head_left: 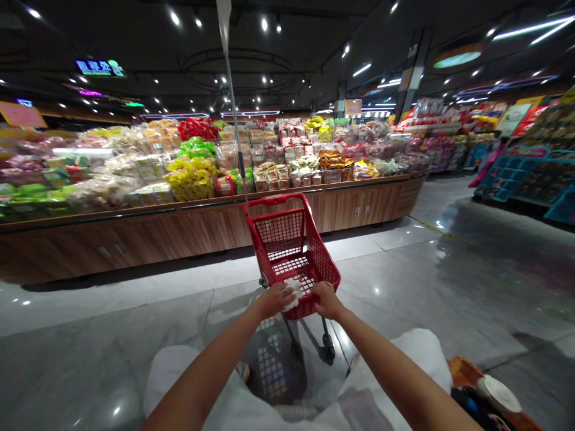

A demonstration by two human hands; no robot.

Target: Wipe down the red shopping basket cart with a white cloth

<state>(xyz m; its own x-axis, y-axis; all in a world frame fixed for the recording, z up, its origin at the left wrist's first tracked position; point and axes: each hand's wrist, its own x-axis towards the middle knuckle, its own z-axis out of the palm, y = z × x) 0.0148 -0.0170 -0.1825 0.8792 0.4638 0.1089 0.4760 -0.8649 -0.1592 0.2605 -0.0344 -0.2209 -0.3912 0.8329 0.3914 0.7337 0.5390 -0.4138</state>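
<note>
A red plastic shopping cart (321,254) stands in front of me, its near end close to my knees and its handle at the far side. Only the grid floor shows inside its basket. My left hand (274,300) is at the near left rim, fingers closed on a crumpled white cloth or tissue (293,292); which of the two, I cannot tell. Wrapped over the near right corner of the rim is my right hand (327,299). A thin pole (233,102) rises beside the cart's left side.
Behind the cart runs a long wood-panelled display counter (215,224) heaped with packaged snacks (193,176). Blue shelving (512,179) stands at the right. Beside my right leg sits an orange-brown object (465,371) with a white round item (498,392). The grey floor (395,287) is shiny.
</note>
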